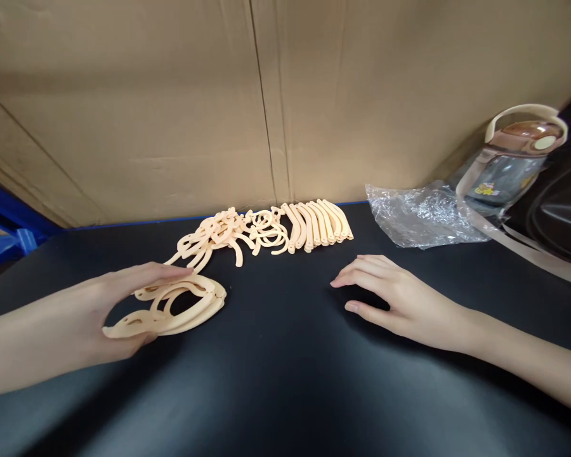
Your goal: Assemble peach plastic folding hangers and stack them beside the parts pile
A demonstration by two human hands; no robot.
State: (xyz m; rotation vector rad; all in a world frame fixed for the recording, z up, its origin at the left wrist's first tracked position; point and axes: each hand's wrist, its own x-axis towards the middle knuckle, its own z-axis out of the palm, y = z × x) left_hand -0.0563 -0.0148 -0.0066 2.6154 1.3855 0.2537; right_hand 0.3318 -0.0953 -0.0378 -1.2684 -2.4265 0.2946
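My left hand (118, 311) is wrapped round a cluster of curved beige plastic pieces (209, 308) at the left of the black table; some of them overlap, and their lower side is hidden by my fingers. My right hand (385, 292) rests low over the table at the right, fingers apart and nothing in them. Beyond my left hand lies a loose pile of similar curved pieces (223, 228). To the right of that pile, several curved beige strips (318, 225) sit side by side in a neat row.
A cardboard wall (285, 108) rises behind the table (285, 381). At the right, a crumpled clear plastic bag (419, 216) lies beside a water bottle (509, 171) with a carrying strap (528, 247). A blue metal frame (19, 222) stands at the far left.
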